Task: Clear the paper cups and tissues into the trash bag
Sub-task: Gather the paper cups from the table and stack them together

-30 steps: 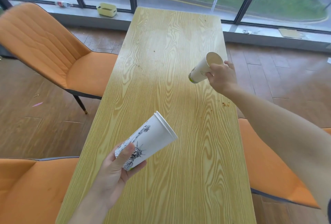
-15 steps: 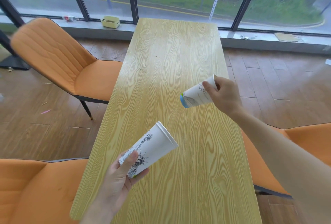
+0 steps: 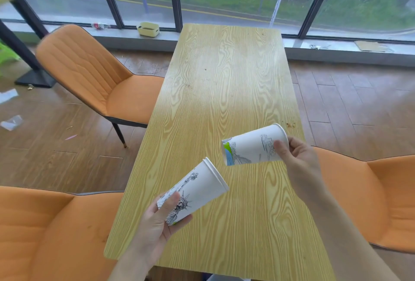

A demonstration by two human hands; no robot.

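Observation:
My left hand (image 3: 157, 222) grips the base of a white paper cup stack (image 3: 195, 188) printed with a statue drawing, its rims pointing up and right. My right hand (image 3: 298, 159) holds a second white paper cup (image 3: 253, 146) by its rim end, tilted on its side with the blue and green base pointing left toward the first cup. Both cups hang above the near half of the wooden table (image 3: 224, 92), a short gap between them. No tissues or trash bag are in view.
Orange chairs stand at the left (image 3: 96, 78), near left (image 3: 40, 235) and right (image 3: 377, 197) of the table. Crumbs (image 3: 290, 124) lie by the table's right edge. A yellow box (image 3: 148, 29) and a bottle (image 3: 100, 26) sit on the window sill. Paper scraps (image 3: 10, 121) litter the floor.
My right hand has brought its cup back toward me and lower, turning it sideways, close to the cup in my left hand. The left hand stays about in place.

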